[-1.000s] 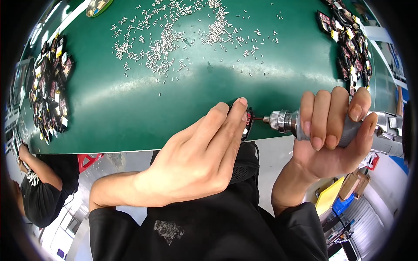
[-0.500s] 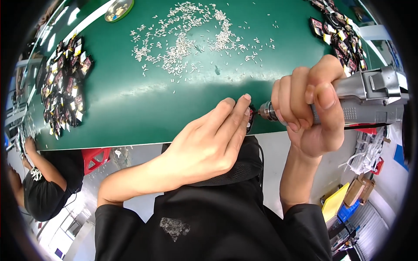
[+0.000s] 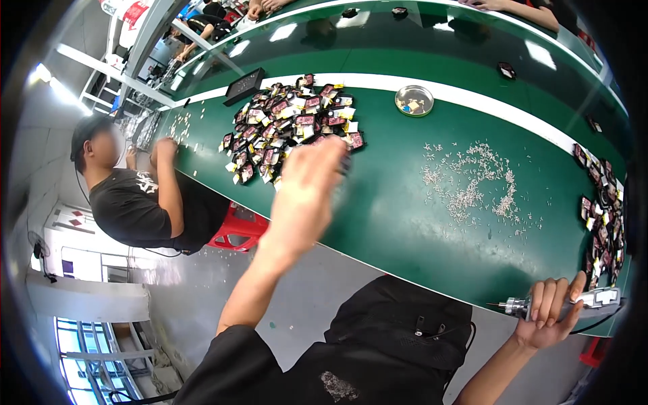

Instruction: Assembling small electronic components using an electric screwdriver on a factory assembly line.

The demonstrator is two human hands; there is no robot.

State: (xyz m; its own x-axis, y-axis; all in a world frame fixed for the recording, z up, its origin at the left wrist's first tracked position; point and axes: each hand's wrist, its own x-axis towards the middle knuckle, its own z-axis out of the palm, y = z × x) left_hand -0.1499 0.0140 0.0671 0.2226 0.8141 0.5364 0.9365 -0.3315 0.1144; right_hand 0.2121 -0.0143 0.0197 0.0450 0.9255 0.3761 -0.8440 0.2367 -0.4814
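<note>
While the left hand reaches over the near edge of a heap of black modules at eleven o'clock, its bent fingers, blurred round a dark piece, may or may not grip it; the right hand, at four o'clock, wraps a power screwdriver pointing toward nine. Work seems partway: loose screws lie between this heap and a second heap at three, though which is finished cannot be told.

the left hand has moved to the left parts pile.
</note>
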